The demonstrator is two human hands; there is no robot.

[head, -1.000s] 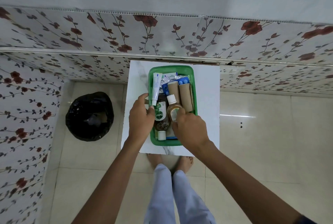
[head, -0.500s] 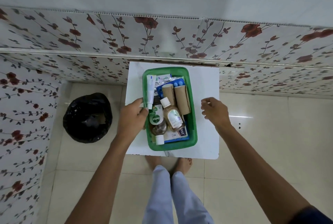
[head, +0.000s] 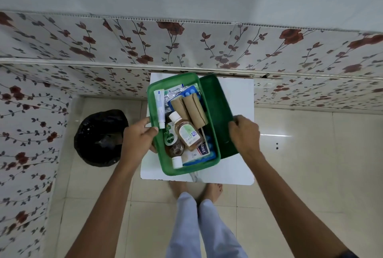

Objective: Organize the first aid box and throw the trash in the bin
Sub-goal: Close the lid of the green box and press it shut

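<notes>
White table top is set against the flowered wall, with the black-lined bin on the floor to its left. Upon it the green first aid box is gripped at its left rim by the left hand. Its green lid is clasped at the near edge by the right hand, tilted beside the box. Two brown rolls, a brown bottle and a white tube are seen inside.

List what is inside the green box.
Inside the green box: white tube, two tan rolls, two brown bottles, foil strips, blue packets beneath. Anything underneath them is covered.
</notes>
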